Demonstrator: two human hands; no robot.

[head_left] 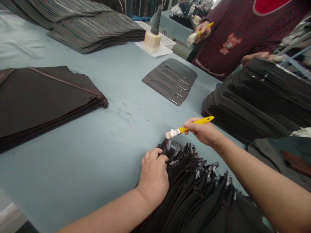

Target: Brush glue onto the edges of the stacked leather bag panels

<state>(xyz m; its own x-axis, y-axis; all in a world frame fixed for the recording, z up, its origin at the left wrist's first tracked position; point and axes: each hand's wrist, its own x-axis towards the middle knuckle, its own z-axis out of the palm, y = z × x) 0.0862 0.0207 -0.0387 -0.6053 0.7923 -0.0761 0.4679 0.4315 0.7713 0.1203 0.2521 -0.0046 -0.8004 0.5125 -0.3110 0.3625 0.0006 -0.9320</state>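
My left hand (154, 176) rests on the fanned stack of black fabric pieces (194, 181), its fingers curled over the stack's near edge. White glue-like smears mark the stack's edges. My right hand (201, 131) grips a yellow-handled flat brush (191, 125) just above the stack. The brush's white-coated bristles (172, 133) point left and hang close to the top of the stack, without visibly touching it. The lower part of the stack runs out of view at the bottom edge.
A slotted dark metal template (170, 81) lies on the pale blue table (80, 155). Stacks of dark material (43, 103) sit left, behind and right. A cream block with a dark cone (152, 40) stands beyond. A co-worker's hand (201, 30) holds another yellow brush at the far side.
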